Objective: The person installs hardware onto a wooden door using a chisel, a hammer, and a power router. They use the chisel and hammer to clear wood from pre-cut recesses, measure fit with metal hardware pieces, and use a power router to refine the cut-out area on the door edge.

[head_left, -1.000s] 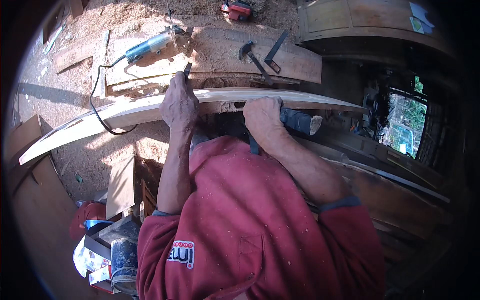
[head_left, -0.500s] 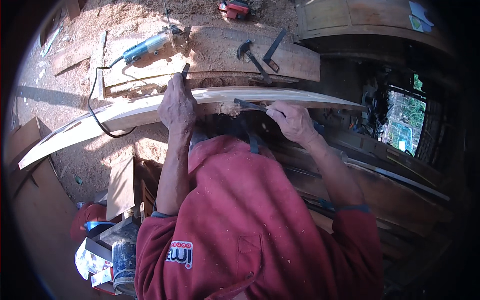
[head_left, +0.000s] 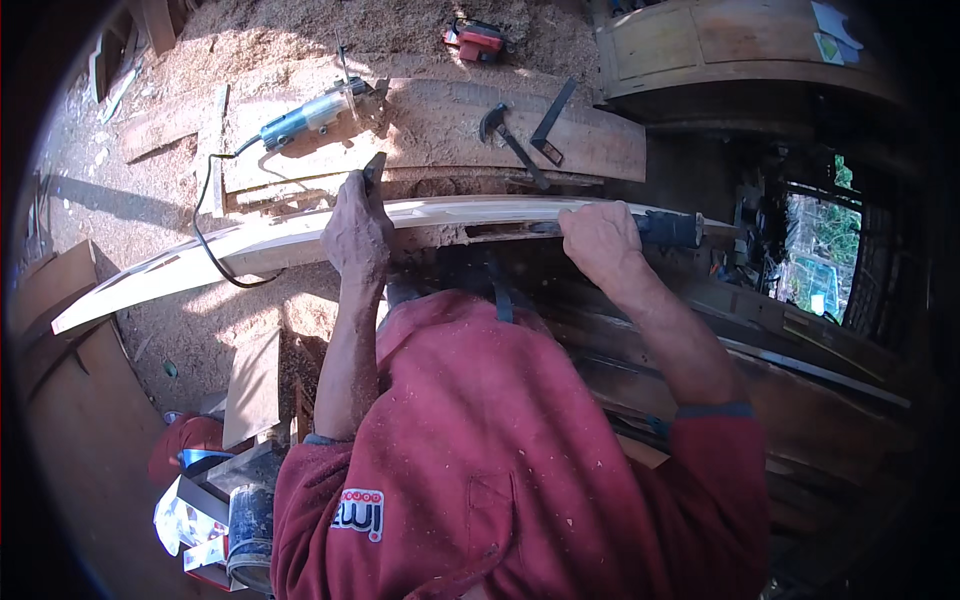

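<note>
My red sweatshirt point(head_left: 510, 460) fills the lower centre; both forearms run up from it to the long pale plank point(head_left: 250, 250) crossing mid-frame from lower left to right; compared with half a second ago my right hand point(head_left: 598, 240) has slid further right along the plank and is now clenched round the dark power tool point(head_left: 668, 229), where before it showed only a thin tool at the wood; a second ago it gripped the same dark tool lower, nearer centre; my left hand point(head_left: 356, 232) has not moved, fingers curled over the plank's far edge, pressing it down, with a dark pencil-like stub point(head_left: 373, 168) sticking up above the knuckles; cannot tell if the fingers pinch it; black cord point(head_left: 212, 235) loops over the plank left of that hand; plank's left end hangs free over sawdust floor, open room there; right end crowded by dark woodwork; beyond the plank a wide board point(head_left: 590, 140) carries a blue-grey angle grinder point(head_left: 310, 115) upper left, a hammer point(head_left: 508, 138) and a square point(head_left: 552, 122) upper centre; red tool point(head_left: 478, 40) at top edge; carton of clutter point(head_left: 215, 510) lower left.
</note>
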`<control>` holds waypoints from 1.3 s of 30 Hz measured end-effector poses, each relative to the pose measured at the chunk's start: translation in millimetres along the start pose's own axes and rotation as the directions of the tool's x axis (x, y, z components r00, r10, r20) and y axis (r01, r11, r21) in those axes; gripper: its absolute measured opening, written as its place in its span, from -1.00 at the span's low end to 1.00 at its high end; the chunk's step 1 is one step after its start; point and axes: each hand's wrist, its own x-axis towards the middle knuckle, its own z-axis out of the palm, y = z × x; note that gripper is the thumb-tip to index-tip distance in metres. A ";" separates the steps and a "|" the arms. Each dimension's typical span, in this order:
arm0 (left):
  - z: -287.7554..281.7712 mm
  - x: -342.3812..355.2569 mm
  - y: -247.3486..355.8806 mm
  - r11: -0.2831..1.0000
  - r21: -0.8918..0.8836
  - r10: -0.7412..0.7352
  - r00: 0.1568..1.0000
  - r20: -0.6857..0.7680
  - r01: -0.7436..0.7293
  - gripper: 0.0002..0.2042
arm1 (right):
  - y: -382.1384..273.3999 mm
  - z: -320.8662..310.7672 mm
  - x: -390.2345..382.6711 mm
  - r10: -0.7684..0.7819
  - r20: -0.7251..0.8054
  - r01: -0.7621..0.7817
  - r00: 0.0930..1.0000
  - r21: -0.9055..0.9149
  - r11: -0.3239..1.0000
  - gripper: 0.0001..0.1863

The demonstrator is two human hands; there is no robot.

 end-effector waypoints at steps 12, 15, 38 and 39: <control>-1.5 0.2 -12.5 0.957 -0.283 -0.073 0.997 -0.006 0.068 -0.68 | -65.8 23.8 21.9 -0.116 0.007 0.113 0.993 -0.320 0.941 -0.78; 1.3 1.4 -21.3 0.901 -0.427 -0.080 0.997 -0.001 0.072 -0.69 | -72.5 13.9 22.7 -0.159 0.069 0.173 0.985 -0.314 0.934 -0.76; -9.7 -6.1 -14.9 0.200 -0.979 -0.348 0.931 -0.109 -0.040 -0.72 | -138.9 -10.6 71.7 -0.159 -0.042 -0.045 0.986 0.861 -0.506 -0.73; -6.8 -7.1 -19.9 0.206 -0.977 -0.310 0.943 -0.122 -0.059 -0.71 | -139.9 -11.6 75.5 -0.140 -0.070 -0.018 0.988 0.840 -0.543 -0.73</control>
